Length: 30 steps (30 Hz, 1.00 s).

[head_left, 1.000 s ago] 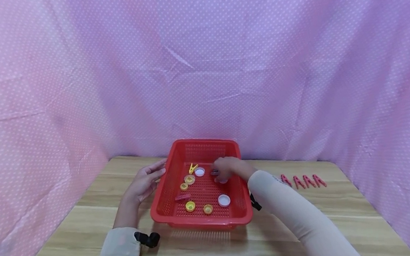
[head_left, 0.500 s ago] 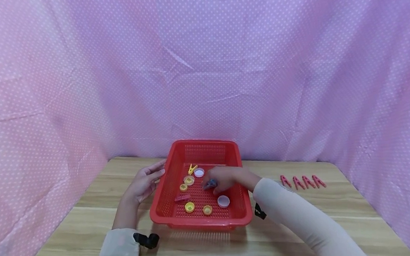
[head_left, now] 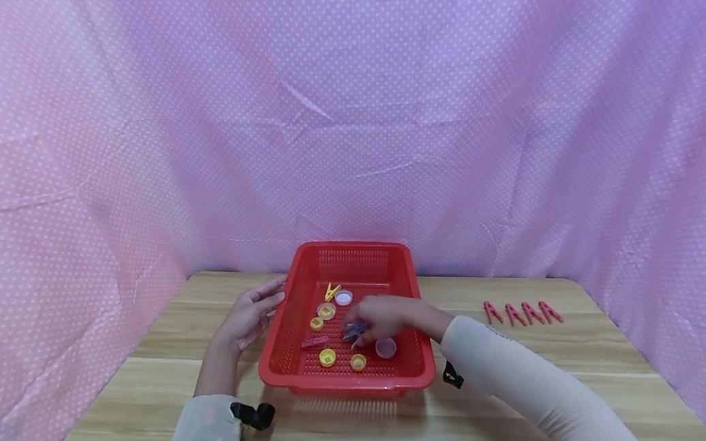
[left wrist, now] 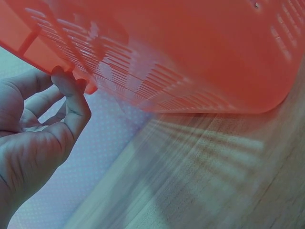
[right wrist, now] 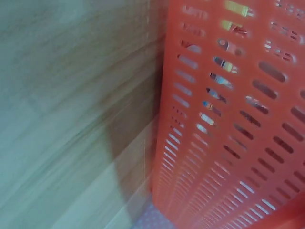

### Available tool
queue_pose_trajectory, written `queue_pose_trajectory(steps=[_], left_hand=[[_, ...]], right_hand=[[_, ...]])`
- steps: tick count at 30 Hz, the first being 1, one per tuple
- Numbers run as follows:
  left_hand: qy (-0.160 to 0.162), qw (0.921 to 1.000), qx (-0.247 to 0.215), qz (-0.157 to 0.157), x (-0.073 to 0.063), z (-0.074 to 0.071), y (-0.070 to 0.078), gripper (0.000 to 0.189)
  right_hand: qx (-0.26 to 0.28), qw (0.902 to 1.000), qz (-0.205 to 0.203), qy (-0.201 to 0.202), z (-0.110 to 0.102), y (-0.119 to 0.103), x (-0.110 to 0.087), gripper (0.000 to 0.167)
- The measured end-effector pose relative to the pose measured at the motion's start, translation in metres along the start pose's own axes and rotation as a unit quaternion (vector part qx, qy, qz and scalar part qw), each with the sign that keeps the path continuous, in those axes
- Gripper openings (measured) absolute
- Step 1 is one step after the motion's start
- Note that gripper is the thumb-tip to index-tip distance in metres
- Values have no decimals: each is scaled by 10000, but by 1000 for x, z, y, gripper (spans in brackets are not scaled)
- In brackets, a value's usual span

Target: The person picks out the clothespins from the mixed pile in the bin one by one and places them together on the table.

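A red plastic basket (head_left: 352,386) stands on the wooden table. My left hand (head_left: 246,320) is at its left side; in the left wrist view the thumb and fingers (left wrist: 71,102) pinch the basket's rim. Inside the basket, my right hand (head_left: 383,315) holds grey-blue clothespins (head_left: 354,332) between thumb and fingers, low over the perforated floor. How many it holds I cannot tell. Around it lie a pink clothespin (head_left: 315,342), a yellow clothespin (head_left: 331,292), several yellow caps (head_left: 328,357) and white caps (head_left: 343,298). The basket's slotted wall hides the right hand in the right wrist view.
Several red clothespins (head_left: 531,313) lie in a row on the table (head_left: 495,402), right of the basket. A pink dotted cloth (head_left: 348,146) hangs behind the table and along both sides. The basket's walls rise around the right hand.
My right hand has moved toward the basket's front and middle with grey-blue clothespins, uncovering the back right of the floor. The left hand and basket have hardly moved.
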<state>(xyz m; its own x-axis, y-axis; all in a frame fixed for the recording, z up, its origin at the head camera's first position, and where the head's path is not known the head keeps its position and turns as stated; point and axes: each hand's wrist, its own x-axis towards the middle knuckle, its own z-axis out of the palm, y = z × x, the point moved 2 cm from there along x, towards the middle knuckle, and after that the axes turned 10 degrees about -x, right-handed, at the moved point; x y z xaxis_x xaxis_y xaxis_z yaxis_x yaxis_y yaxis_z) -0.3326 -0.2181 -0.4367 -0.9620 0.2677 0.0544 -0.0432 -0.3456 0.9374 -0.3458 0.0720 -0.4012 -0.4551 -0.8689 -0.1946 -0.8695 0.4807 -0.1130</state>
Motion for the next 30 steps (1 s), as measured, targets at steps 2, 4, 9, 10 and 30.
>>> queue_pose_trajectory(steps=[2, 4, 9, 10, 30], left_hand=[[2, 10000, -16, 11, 0, 0, 0, 55], [22, 10000, -46, 8, 0, 0, -1, 55], [39, 10000, -86, -4, 0, 1, -1, 54], [46, 10000, -89, -2, 0, 1, 0, 54], [100, 9999, -73, 15, 0, 2, 0, 54]], right_hand=[[144, 9995, 270, -126, 1, 0, -1, 44], [245, 9984, 456, -227, 2, 0, -2, 47], [267, 9977, 578, -252, 3, -2, -4, 48], [273, 9975, 591, -269, 2, -2, -4, 48], [55, 9991, 358, -198, 6, 5, 2, 31]])
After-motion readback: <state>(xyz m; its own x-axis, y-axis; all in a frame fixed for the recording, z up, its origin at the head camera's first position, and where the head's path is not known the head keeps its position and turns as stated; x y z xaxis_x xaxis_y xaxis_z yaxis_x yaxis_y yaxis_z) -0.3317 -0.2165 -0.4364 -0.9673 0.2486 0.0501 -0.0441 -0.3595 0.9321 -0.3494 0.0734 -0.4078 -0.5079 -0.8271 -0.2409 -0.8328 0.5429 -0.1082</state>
